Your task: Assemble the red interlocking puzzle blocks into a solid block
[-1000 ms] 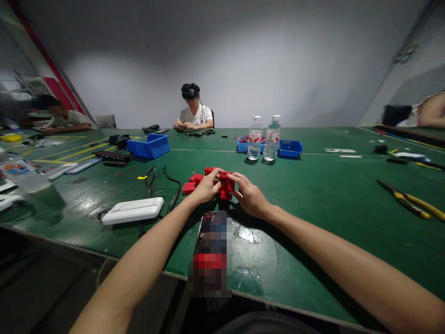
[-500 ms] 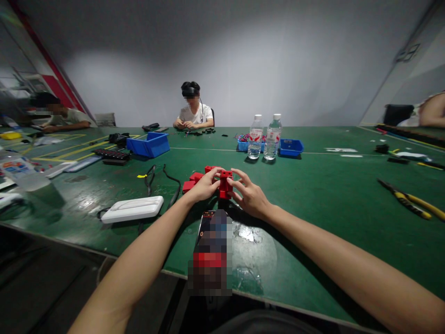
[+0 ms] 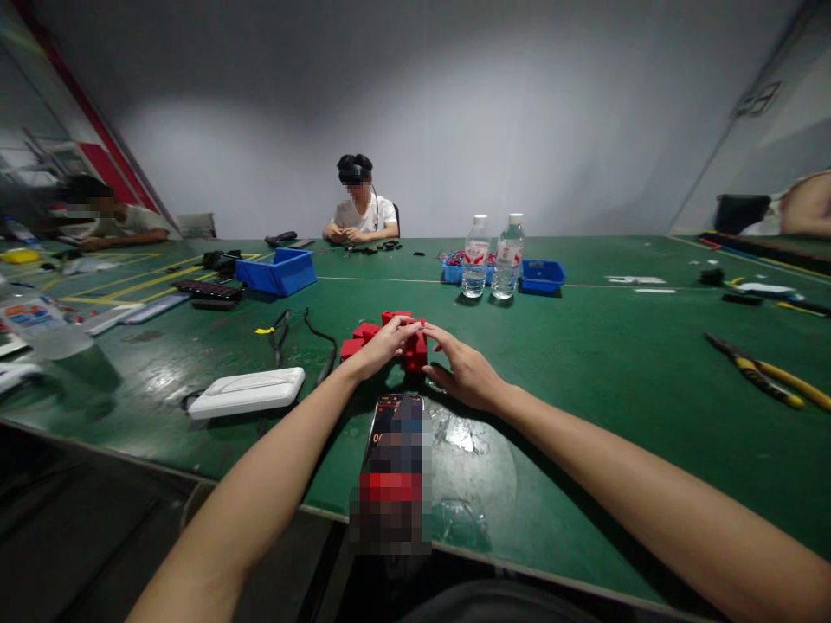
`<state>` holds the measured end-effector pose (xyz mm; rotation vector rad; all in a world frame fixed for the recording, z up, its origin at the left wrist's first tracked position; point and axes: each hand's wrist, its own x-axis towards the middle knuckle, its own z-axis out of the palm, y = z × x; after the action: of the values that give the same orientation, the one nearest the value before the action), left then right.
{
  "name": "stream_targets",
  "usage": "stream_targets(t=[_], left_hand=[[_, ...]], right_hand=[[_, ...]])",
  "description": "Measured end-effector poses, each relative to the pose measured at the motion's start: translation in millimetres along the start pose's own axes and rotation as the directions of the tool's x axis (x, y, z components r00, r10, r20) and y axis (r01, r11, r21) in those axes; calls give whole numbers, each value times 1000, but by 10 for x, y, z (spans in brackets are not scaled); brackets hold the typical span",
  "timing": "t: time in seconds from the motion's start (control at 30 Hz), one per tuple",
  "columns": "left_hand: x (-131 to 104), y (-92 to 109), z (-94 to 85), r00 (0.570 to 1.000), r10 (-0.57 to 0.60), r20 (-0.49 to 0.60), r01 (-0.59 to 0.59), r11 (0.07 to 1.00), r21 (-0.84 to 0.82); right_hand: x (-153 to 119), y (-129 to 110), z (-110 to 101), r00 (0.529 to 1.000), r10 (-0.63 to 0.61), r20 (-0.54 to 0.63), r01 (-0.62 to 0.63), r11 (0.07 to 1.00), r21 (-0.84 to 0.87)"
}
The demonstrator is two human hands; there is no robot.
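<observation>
A stack of red blocks (image 3: 416,356) stands on the green table in front of me. My left hand (image 3: 388,340) comes at it from the left, its fingers laid across the upper part and the thumb against the near side. On the right, my right hand (image 3: 462,365) has its fingers stretched out to the stack's top corner, and its thumb is spread apart lower down. Behind and left of my left hand lie more red blocks (image 3: 352,348), partly covered by it. A phone (image 3: 384,424) lies just below the stack, mostly blurred out.
A white power bank (image 3: 248,393) and black cables lie to the left. Blue bins (image 3: 276,272) and two water bottles (image 3: 476,260) stand farther back. Yellow-handled pliers (image 3: 756,372) rest at the right. A person (image 3: 363,212) sits across the table (image 3: 616,389).
My left fingers have slid right over the top of the red stack. My right fingers have come in closer to its top, and the stack's upper part is now more hidden.
</observation>
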<state>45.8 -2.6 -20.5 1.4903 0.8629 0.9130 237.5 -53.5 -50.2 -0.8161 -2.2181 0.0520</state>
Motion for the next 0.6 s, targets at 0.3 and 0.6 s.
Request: stream_targets(t=[0.3,0.6], left_hand=[[-13,-28,51,993,105,-60,-98,990,104],[18,-34,94,987,102,-128,-88,990,111]], right_hand=[[-15,25,20,1000,17,-19,-17,1000,13],[-16,19,26,998,60,-2,-60,998,-8]])
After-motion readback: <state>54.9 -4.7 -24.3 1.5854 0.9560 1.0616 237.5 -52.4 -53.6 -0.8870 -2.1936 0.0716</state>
